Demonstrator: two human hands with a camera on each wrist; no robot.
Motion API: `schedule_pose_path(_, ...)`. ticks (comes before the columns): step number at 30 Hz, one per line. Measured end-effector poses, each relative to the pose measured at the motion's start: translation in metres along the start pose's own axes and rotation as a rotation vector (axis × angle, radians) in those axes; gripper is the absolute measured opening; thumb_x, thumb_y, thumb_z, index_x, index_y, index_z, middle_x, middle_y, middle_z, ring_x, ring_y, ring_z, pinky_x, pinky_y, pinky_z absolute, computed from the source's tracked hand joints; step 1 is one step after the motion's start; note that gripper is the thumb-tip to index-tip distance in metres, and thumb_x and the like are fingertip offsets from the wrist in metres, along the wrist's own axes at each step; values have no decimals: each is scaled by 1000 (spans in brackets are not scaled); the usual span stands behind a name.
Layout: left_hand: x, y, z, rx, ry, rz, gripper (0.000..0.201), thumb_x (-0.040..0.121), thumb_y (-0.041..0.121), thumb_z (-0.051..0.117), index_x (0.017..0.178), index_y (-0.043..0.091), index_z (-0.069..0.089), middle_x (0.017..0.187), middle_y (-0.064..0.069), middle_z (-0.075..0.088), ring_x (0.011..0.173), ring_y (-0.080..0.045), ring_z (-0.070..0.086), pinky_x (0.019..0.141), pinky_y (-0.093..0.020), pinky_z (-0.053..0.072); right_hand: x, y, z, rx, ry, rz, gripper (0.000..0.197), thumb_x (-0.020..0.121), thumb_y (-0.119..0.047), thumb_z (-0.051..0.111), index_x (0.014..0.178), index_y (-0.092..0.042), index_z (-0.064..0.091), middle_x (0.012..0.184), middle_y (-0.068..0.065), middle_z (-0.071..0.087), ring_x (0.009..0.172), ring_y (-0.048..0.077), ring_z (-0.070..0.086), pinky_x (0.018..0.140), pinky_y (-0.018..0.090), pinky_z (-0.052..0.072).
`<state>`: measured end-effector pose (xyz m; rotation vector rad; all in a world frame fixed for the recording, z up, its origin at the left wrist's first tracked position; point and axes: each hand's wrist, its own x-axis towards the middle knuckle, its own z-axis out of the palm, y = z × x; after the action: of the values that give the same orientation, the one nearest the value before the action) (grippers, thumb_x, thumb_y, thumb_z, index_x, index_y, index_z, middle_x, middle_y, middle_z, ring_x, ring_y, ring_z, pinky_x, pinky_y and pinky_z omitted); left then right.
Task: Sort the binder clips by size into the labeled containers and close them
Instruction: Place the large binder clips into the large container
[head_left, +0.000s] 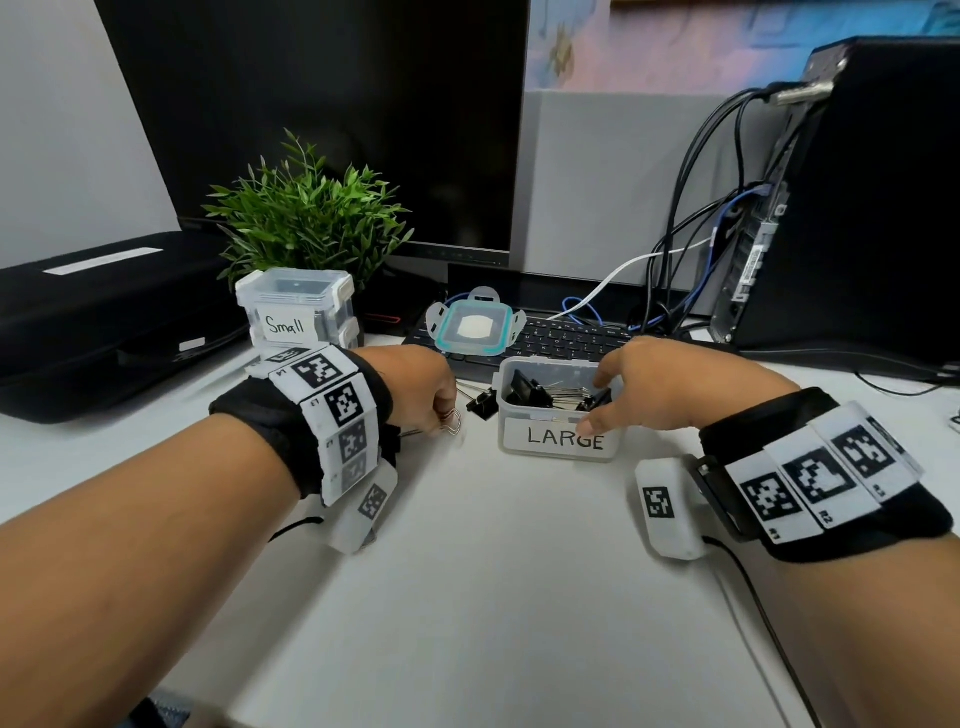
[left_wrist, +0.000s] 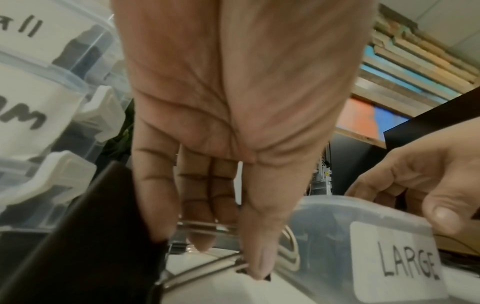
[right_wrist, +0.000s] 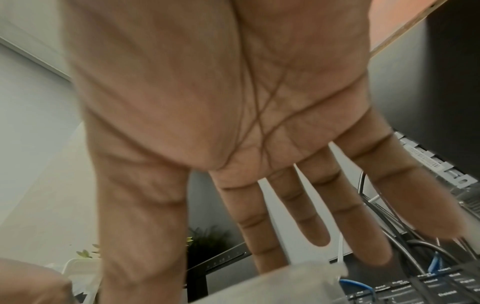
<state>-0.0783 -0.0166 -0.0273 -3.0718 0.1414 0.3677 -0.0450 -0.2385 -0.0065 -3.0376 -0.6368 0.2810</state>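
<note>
- Standing toward the far left of the white desk (head_left: 493, 571), the stacked clear plastic boxes with white latches (head_left: 298, 306), the top one labelled "Small", are seen latched shut, so that size is judged finished.
- A black metal binder clip with silver wire handles (head_left: 451, 420) is pinched by the left hand (head_left: 421, 389), fingers and thumb curled onto its handles, just beside the left wall of the open tub; by the handles it can be carried without springing the clip.
- Another black binder clip (head_left: 480, 404) lies on the desk between that hand and the tub.
- The clear plastic tub labelled "LARGE" (head_left: 563, 439), holding several black clips, is steadied by the right hand (head_left: 639, 389), thumb on the front wall and fingers spread over the rim, nothing grasped.
- Behind the tub, its teal-rimmed clear lid (head_left: 475, 328) is left propped on the black keyboard (head_left: 561, 340), ready for closing.
</note>
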Motion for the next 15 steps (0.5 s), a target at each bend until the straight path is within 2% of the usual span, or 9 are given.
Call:
schedule_pose_path(4,-9,8,-15,-83,98,56,13,87,23,64,99,22,70,92,10,67,88,-9,59,78,-20,45,0,0,-2,15,53,-26,63,78,-55,67,131,-23,53,129,1,49,112,21,51,84,28,40)
schedule_pose_path(7,-15,15,-34,-205,234,118,8,87,17,63,88,22,68,77,8,68,65,3,58,65,-10,44,2,-2,-3,75,124,-80,56,78,-48,70,127,-24,56,129,0,48,112,21,52,90,30,43)
schedule_pose_path(9,-17,23,-43,-349,307,148,10,88,18,64,79,24,64,70,7,69,58,5,61,61,-5,45,2,-4,-2,135,158,-119,46,81,-42,70,123,-27,60,125,-2,51,110,20,53,93,33,45)
schedule_pose_path(11,-18,31,-47,-498,336,168,15,88,17,64,75,23,61,69,3,69,65,-5,68,65,-16,54,4,-4,-2,204,188,-152,34,86,-33,66,119,-27,63,113,-6,55,104,17,56,86,27,46)
schedule_pose_path(13,-18,38,-49,-587,366,168,16,89,15,62,74,20,60,67,4,67,64,-7,67,66,-20,57,5,-2,-3,320,226,-165,22,91,-26,60,112,-26,66,99,-6,61,92,14,59,71,21,43)
schedule_pose_path(15,-11,42,-47,-668,432,129,18,90,14,62,72,20,58,66,3,66,64,-8,67,68,-24,57,8,0,-5,447,289,-153,21,97,-19,51,110,-21,67,101,-2,65,93,16,60,67,20,42)
